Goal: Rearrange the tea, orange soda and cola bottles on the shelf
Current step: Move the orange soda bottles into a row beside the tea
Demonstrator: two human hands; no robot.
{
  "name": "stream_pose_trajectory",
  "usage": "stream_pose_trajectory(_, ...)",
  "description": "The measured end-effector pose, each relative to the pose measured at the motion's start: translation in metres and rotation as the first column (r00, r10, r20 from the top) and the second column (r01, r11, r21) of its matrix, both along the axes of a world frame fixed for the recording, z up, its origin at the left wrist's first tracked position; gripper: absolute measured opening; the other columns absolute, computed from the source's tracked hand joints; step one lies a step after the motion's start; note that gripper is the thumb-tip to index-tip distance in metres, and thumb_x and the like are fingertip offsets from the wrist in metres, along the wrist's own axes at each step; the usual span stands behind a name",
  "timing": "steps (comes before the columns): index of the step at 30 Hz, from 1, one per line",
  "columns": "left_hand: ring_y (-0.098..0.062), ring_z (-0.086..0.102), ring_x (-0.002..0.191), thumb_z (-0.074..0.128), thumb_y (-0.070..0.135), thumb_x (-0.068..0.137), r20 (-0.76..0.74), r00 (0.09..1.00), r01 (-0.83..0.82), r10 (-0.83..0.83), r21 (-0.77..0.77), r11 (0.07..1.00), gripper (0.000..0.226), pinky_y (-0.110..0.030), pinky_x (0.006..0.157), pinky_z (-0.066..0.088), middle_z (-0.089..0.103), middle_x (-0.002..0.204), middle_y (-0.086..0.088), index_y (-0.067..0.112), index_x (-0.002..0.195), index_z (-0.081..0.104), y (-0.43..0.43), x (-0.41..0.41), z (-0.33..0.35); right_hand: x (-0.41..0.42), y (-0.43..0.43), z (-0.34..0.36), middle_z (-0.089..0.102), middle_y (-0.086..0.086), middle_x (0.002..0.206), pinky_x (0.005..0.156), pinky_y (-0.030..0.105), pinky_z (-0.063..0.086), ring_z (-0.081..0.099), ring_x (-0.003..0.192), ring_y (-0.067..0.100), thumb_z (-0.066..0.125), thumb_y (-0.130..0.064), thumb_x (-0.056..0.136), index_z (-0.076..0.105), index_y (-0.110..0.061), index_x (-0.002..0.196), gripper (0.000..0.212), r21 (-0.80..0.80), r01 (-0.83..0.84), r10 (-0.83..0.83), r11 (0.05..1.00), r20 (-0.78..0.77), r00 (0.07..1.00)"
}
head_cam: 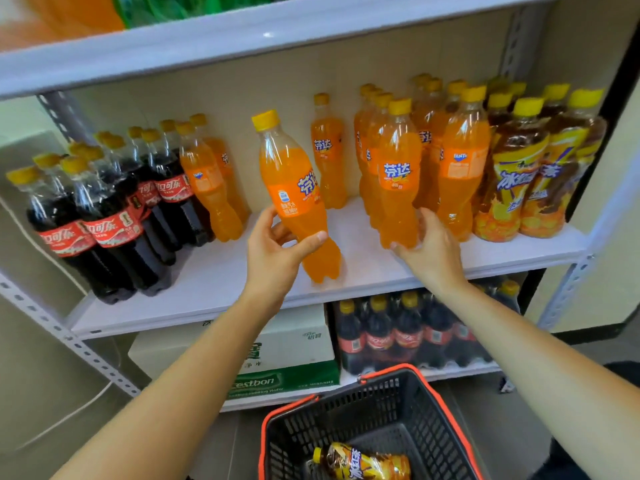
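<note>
Firmly, the left hand point(277, 249) curls its fingers round a tilted 芬达 orange soda bottle point(294, 188); the right hand point(431, 249) wraps its fingers round another 芬达 bottle point(398, 181) at its base, near 冰红茶 tea bottles point(516, 181).

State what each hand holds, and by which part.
Left hand: tilted orange soda bottle, lower body. Right hand: standing orange soda bottle, near its base.

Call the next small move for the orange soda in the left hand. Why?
Probably set the tilted orange soda bottle upright on the bare middle of the shelf, in front of the lone orange bottle. The left hand grips it leaning, base near the board, and the right hand grips another orange bottle in the right cluster.
</note>
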State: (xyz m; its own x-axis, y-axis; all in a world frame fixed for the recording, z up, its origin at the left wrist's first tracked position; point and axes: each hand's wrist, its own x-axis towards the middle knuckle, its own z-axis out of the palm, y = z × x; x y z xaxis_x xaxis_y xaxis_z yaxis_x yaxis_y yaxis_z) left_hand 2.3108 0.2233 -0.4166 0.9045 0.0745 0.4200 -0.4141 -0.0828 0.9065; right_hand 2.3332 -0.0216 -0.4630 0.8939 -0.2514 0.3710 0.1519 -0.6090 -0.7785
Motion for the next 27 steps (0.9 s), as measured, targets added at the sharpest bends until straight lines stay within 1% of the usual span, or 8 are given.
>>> stream_pose_trajectory(2, -0.014, 0.074, 0.097, 0.089, 0.008, 0.076, -0.018, 1.000, -0.015, 0.015, 0.012, 1.000, 0.055, -0.021, 0.076, 0.058, 0.078, 0.102, 0.007, 0.021, 0.121, 0.059, -0.005, 0.021, 0.003, 0.005, 0.000, -0.001, 0.065, 0.006, 0.129, 0.093, 0.046, 0.052, 0.061, 0.118, 0.033, 0.083, -0.032, 0.083, 0.051, -0.019, 0.138, 0.065, -0.021, -0.005, 0.004, 1.000, -0.007, 1.000)
stream_pose_trajectory(4, -0.011, 0.074, 0.094, 0.088, 0.005, 0.075, -0.044, 0.999, -0.029, 0.030, 0.024, 0.999, 0.057, -0.020, 0.073, 0.058, 0.077, 0.099, 0.007, 0.019, 0.121, 0.058, -0.010, 0.043, 0.001, 0.007, 0.001, -0.004, 0.064, 0.005, 0.132, 0.093, 0.044, 0.050, 0.060, 0.120, 0.033, 0.082, -0.034, 0.085, 0.049, -0.020, 0.141, 0.067, -0.048, 0.008, -0.008, 0.999, -0.009, 1.000)
stream_pose_trajectory(9, -0.006, 0.071, 0.092, 0.085, 0.010, 0.081, -0.074, 0.994, -0.076, 0.080, 0.046, 0.996, 0.062, -0.017, 0.069, 0.058, 0.071, 0.107, 0.007, 0.020, 0.131, 0.050, -0.025, 0.093, -0.010, 0.008, 0.002, -0.009, 0.055, 0.002, 0.145, 0.100, 0.049, 0.051, 0.056, 0.128, 0.032, 0.077, -0.039, 0.088, 0.040, -0.023, 0.149, 0.073, -0.073, 0.025, -0.026, 0.997, -0.010, 1.000)
stream_pose_trajectory(13, -0.003, 0.066, 0.091, 0.084, 0.010, 0.082, -0.048, 0.992, -0.110, 0.116, 0.109, 0.988, 0.067, -0.020, 0.071, 0.058, 0.067, 0.110, 0.003, 0.012, 0.137, 0.046, -0.038, 0.126, -0.013, 0.008, 0.002, -0.012, 0.049, 0.002, 0.152, 0.102, 0.053, 0.051, 0.053, 0.132, 0.032, 0.076, -0.042, 0.090, 0.036, -0.023, 0.153, 0.077, -0.100, 0.045, -0.046, 0.994, -0.009, 0.999)
stream_pose_trajectory(15, -0.010, 0.064, 0.094, 0.085, 0.008, 0.081, -0.056, 0.991, -0.114, 0.125, 0.166, 0.980, 0.072, -0.028, 0.077, 0.059, 0.064, 0.114, -0.003, 0.012, 0.139, 0.044, -0.043, 0.139, -0.013, 0.007, 0.003, -0.012, 0.048, 0.002, 0.153, 0.102, 0.053, 0.052, 0.053, 0.133, 0.032, 0.075, -0.043, 0.090, 0.034, -0.023, 0.153, 0.078, -0.113, 0.055, -0.055, 0.992, -0.005, 0.998)
stream_pose_trajectory(18, -0.017, 0.063, 0.100, 0.085, 0.005, 0.080, -0.071, 0.988, -0.118, 0.136, 0.221, 0.968, 0.075, -0.034, 0.085, 0.058, 0.060, 0.118, -0.002, 0.017, 0.140, 0.042, -0.050, 0.154, -0.017, 0.007, 0.003, -0.013, 0.045, 0.001, 0.156, 0.102, 0.051, 0.052, 0.052, 0.134, 0.031, 0.074, -0.044, 0.090, 0.033, -0.024, 0.154, 0.078, -0.140, 0.064, -0.064, 0.988, 0.005, 0.998)
stream_pose_trajectory(24, -0.020, 0.062, 0.107, 0.085, 0.010, 0.082, -0.111, 0.982, -0.125, 0.155, 0.239, 0.963, 0.071, -0.040, 0.091, 0.058, 0.061, 0.122, -0.002, 0.016, 0.140, 0.044, -0.057, 0.169, -0.019, 0.006, 0.005, -0.015, 0.042, 0.001, 0.159, 0.104, 0.049, 0.050, 0.052, 0.135, 0.030, 0.073, -0.044, 0.091, 0.031, -0.022, 0.155, 0.079, -0.170, 0.081, -0.079, 0.982, 0.017, 0.997)
stream_pose_trajectory(27, -0.023, 0.061, 0.115, 0.085, 0.008, 0.080, -0.167, 0.980, -0.064, 0.111, 0.261, 0.963, 0.073, -0.040, 0.094, 0.056, 0.061, 0.131, -0.007, 0.012, 0.141, 0.046, -0.049, 0.166, -0.022, 0.006, 0.005, -0.015, 0.043, 0.001, 0.158, 0.102, 0.048, 0.050, 0.055, 0.132, 0.029, 0.072, -0.045, 0.092, 0.030, -0.022, 0.156, 0.080, -0.192, 0.082, -0.082, 0.978, 0.012, 0.997)
